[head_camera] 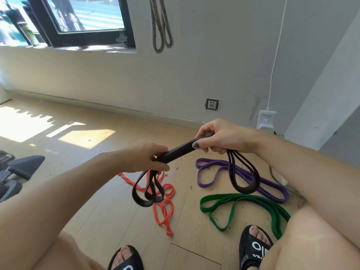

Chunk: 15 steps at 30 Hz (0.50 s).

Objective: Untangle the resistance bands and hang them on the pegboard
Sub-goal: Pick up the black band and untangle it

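Hands are gathering the black band (180,152) at frame centre: left hand (145,159) and right hand (220,136) are each gripping its folded strands, loops dangling. Next, probably, hanging it beside the grey band (161,30) at upper centre; pegboard unseen.

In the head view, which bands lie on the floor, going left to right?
Orange band → green band → purple band. The black band, held off the floor by the left hand and right hand, is left out.
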Each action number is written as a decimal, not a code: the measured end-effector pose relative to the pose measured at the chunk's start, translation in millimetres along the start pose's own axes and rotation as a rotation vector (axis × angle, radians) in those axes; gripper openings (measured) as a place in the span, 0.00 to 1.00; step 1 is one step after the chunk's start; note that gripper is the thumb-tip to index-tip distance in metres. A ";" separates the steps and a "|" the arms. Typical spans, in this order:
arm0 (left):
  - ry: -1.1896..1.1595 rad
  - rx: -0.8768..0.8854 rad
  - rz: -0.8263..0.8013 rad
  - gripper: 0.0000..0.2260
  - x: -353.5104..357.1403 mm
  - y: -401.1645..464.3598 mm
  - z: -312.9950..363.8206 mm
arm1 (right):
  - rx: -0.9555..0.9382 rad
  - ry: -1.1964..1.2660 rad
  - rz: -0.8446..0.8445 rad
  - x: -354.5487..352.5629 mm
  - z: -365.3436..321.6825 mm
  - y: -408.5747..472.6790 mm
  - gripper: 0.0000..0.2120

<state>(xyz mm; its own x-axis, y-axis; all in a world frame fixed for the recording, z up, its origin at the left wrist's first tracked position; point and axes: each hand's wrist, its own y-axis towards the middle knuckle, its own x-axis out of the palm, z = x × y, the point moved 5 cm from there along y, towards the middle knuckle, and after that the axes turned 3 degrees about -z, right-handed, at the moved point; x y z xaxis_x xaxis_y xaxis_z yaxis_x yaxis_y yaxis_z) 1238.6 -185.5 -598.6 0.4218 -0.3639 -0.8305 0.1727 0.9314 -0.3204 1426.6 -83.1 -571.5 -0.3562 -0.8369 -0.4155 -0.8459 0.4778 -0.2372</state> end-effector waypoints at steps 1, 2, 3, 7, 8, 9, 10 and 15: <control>-0.100 0.010 0.004 0.06 -1.7 -0.8 1.7 | 0.002 0.019 -0.002 -2.3 1.2 -1.8 0.10; -0.227 0.026 0.009 0.04 -4.3 -2.7 3.5 | 0.001 0.039 0.000 -5.1 2.2 -3.4 0.10; -0.351 0.036 0.010 0.04 -7.1 -4.9 4.7 | 0.001 0.060 0.003 -7.7 2.7 -4.9 0.11; -0.552 0.045 -0.115 0.05 -3.0 -8.0 3.2 | 0.013 0.102 -0.005 -11.5 5.8 -8.6 0.10; -0.547 0.041 -0.154 0.04 0.2 -8.1 3.5 | 0.020 0.100 -0.014 -11.0 6.9 -9.4 0.09; -0.540 0.036 -0.179 0.04 2.1 -8.3 4.1 | 0.028 0.101 -0.020 -10.8 8.1 -10.5 0.09; -0.539 0.035 -0.188 0.05 1.9 -8.5 5.4 | 0.035 0.103 -0.023 -11.4 9.3 -11.7 0.10; -0.588 0.039 -0.091 0.10 -10.9 -9.6 6.5 | 0.025 0.164 -0.042 -15.9 10.6 -14.5 0.10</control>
<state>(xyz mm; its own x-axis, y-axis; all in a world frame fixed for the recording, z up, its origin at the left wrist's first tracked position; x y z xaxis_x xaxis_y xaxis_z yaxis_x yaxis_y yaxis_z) 1238.2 -190.5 -583.5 0.8239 -0.3958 -0.4055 0.2590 0.8995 -0.3519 1448.7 -73.9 -570.7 -0.3827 -0.8874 -0.2569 -0.8519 0.4466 -0.2735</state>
